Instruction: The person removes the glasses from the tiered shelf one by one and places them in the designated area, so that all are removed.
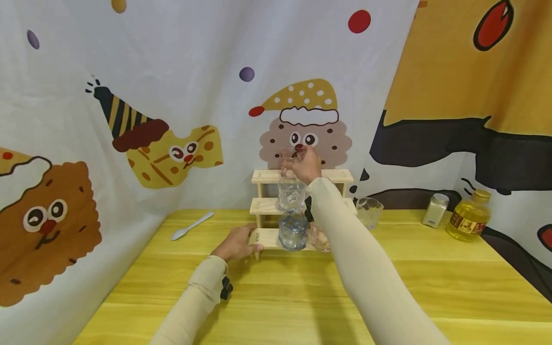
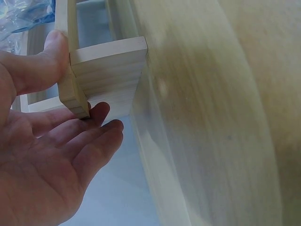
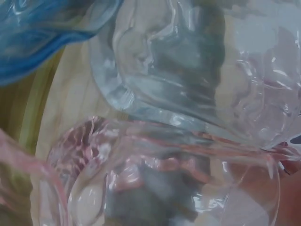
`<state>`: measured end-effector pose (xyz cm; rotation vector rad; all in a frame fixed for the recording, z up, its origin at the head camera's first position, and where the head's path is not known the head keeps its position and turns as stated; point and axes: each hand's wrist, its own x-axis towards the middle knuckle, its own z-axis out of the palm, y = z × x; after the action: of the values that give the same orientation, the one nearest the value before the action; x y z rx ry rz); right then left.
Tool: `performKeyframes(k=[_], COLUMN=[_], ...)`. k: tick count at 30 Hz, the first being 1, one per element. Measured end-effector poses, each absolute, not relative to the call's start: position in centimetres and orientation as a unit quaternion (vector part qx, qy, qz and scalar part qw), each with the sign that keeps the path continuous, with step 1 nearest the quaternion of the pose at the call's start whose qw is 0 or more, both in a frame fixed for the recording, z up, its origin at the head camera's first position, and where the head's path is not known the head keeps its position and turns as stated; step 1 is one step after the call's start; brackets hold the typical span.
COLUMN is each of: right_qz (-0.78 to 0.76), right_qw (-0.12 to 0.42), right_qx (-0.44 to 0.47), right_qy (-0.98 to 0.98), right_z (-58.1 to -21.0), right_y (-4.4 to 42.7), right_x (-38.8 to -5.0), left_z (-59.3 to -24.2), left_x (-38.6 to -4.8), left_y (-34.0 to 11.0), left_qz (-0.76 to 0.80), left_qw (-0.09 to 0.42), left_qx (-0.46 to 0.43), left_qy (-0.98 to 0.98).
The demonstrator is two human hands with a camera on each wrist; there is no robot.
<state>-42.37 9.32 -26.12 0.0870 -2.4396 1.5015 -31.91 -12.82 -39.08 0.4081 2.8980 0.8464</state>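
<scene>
A small three-step wooden rack [image 1: 264, 206] stands on the table. My left hand [image 1: 236, 243] grips the left end of its lowest step; in the left wrist view the thumb presses the board [image 2: 73, 94] and the fingers curl around its other side. Above the top step, my right hand [image 1: 305, 165] holds a clear, pink-tinted glass [image 1: 288, 155]. A clear glass [image 1: 290, 194] stands on the middle step. On the lowest step are a blue glass [image 1: 293, 231] and a pink glass [image 1: 320, 238], the latter partly behind my right forearm. Glasses overlap in the right wrist view.
Right of the rack, another clear glass [image 1: 369, 212] stands on the table [image 1: 388, 282]. Farther right are a white-filled jar [image 1: 436, 211] and a yellow oil bottle [image 1: 469, 215]. A pale spoon [image 1: 191, 226] lies at the left. A printed curtain [image 1: 194, 57] hangs close behind.
</scene>
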Motion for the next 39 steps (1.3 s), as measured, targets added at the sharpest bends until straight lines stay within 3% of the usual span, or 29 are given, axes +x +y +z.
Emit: performKeyframes(k=[39], right_qz=[0.539], right_qw=[0.217], right_qx=[0.053], right_qy=[-0.813], right_z=[-24.5], right_y=[11.2], right_x=[-40.6], left_z=[-39.2], left_x=[-32.0], left_y=[-12.6], left_qz=[0.269], left_qw=[0.036], left_qx=[0.14], left_qy=[0.952])
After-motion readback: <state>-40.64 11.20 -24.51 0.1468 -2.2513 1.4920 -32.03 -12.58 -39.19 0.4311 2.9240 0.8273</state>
